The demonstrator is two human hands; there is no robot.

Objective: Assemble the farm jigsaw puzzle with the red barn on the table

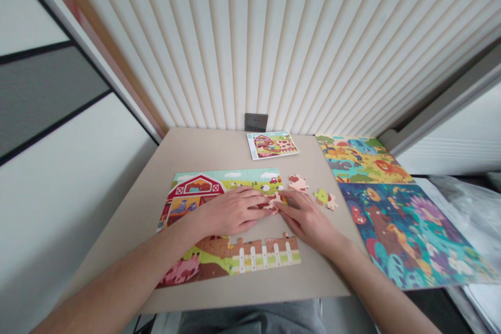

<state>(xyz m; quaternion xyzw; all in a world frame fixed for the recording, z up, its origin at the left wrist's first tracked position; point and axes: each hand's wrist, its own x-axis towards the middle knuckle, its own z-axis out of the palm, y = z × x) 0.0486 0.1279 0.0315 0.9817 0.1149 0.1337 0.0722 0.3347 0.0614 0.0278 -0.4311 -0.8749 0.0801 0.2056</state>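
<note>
A farm jigsaw puzzle (219, 266) lies partly assembled on the table, showing a red barn, sheep, pigs and a white fence. A gap of bare table shows in its right half, above the fence. Over the middle of the puzzle, my left hand (235, 211) lies palm down, fingers stretched to the right, their tips touching brown-and-white pieces. From the right, my right hand (311, 219) has its fingertips closed on a cow-patterned puzzle piece (276, 199) at the gap's upper edge. My fingers cover part of that piece and its joints.
Loose puzzle pieces lie right of the puzzle: a pink-and-brown one (298, 183) and a green-and-pink group (325, 199). A picture card (273, 145) sits behind. Two finished puzzles, a savanna scene (364, 159) and a blue forest scene (410, 235), lie at right. A socket (256, 122) is on the ribbed wall.
</note>
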